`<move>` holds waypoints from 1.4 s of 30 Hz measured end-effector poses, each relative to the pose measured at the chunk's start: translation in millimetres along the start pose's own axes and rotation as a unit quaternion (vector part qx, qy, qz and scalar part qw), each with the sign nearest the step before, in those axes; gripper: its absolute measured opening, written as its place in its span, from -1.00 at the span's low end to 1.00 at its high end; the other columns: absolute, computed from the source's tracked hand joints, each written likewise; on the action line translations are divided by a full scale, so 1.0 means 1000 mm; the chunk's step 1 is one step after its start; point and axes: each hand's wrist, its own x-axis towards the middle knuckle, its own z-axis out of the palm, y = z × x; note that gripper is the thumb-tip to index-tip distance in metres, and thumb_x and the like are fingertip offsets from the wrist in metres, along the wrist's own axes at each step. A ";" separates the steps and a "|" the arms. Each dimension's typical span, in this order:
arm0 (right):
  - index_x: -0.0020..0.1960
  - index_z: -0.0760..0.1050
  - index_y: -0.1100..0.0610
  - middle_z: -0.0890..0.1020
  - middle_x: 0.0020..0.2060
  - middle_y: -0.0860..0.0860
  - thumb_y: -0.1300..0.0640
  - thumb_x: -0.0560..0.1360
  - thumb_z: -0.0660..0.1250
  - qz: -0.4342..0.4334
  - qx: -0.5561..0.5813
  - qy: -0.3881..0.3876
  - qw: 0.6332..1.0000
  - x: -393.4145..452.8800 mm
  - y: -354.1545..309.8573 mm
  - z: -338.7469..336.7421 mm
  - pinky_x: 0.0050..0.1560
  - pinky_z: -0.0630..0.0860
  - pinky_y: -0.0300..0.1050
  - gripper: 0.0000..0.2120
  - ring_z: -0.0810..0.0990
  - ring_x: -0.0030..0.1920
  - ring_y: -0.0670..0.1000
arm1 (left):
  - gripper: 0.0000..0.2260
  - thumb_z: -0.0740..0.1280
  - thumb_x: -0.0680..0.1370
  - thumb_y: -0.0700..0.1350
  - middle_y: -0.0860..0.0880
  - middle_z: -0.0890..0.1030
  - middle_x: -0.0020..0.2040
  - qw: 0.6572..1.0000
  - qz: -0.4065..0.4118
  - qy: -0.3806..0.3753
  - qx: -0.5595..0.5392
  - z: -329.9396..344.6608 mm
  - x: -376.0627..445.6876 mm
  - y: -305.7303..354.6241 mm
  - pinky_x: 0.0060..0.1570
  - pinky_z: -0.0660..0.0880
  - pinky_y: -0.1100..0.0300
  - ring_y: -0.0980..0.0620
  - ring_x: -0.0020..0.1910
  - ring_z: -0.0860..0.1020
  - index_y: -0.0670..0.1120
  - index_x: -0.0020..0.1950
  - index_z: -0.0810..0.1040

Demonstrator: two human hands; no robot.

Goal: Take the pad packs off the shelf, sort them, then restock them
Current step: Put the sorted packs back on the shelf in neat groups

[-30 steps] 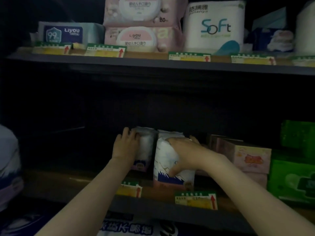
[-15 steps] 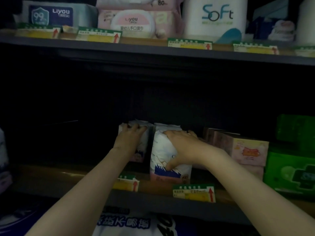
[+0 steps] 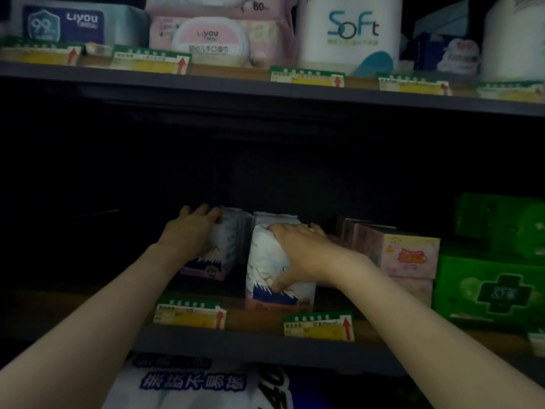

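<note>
You face a dim store shelf [image 3: 265, 343] with yellow price tags along its front edge, and a higher shelf above it carrying wipes and a "Soft" roll [image 3: 351, 31]. Your left hand [image 3: 188, 234] curls over the top and front of the left pack [image 3: 224, 246], fingers hooked on its upper edge, so it grips that pack. Your right hand [image 3: 298, 252] wraps the right pack [image 3: 277, 278], fingers across its top and thumb pressed low on its front near the blue mountain print. The two packs stand upright just beside each other, a dark gap between them, and the right pack sits nearer the shelf's front edge. To the right of your right hand stand pink boxes [image 3: 404, 255], the nearest just beside your fingertips. Beyond those are green packs [image 3: 489, 287]. Below your arms lies a white bag [image 3: 191, 385] with blue lettering.
</note>
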 end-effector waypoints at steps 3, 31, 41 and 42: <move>0.51 0.01 0.09 0.24 0.45 0.01 -0.11 0.33 0.49 -0.003 -0.003 -0.001 1.000 0.001 0.001 0.000 0.48 -0.01 0.12 -0.05 0.19 0.44 0.06 | -0.36 0.35 0.47 0.01 -0.07 0.29 0.36 0.999 -0.043 -0.001 0.011 -0.002 0.001 0.007 0.08 0.45 0.01 -0.17 0.35 0.23 -0.06 0.46 0.13; 0.51 -0.03 0.04 0.18 0.45 -0.03 -0.12 0.34 0.48 -0.029 0.012 0.012 0.999 0.007 0.008 0.004 0.47 -0.02 0.00 -0.04 0.13 0.45 0.02 | -0.45 0.22 0.57 0.06 -0.11 0.21 0.46 0.965 -0.134 -0.150 0.167 0.011 0.072 0.066 0.36 0.22 -0.10 -0.21 0.38 0.19 -0.01 0.51 0.13; 0.50 -0.01 0.04 0.21 0.43 -0.02 -0.12 0.32 0.49 -0.021 0.021 0.000 1.000 0.010 0.009 0.004 0.45 0.04 0.05 -0.05 0.18 0.43 0.04 | -0.23 0.27 0.46 0.27 -0.04 0.06 0.53 0.989 -0.029 -0.123 -0.073 -0.005 0.048 0.024 0.39 0.07 -0.12 -0.22 0.45 0.06 0.11 0.53 -0.05; 0.51 -0.03 0.03 0.20 0.45 -0.02 -0.12 0.32 0.48 -0.020 0.018 -0.003 1.000 0.010 0.009 0.004 0.46 0.03 0.05 -0.04 0.17 0.44 0.04 | -0.18 0.32 0.43 0.27 -0.06 0.05 0.52 0.986 -0.061 -0.138 -0.068 -0.006 0.041 0.018 0.39 0.06 -0.13 -0.25 0.45 0.04 0.11 0.53 -0.05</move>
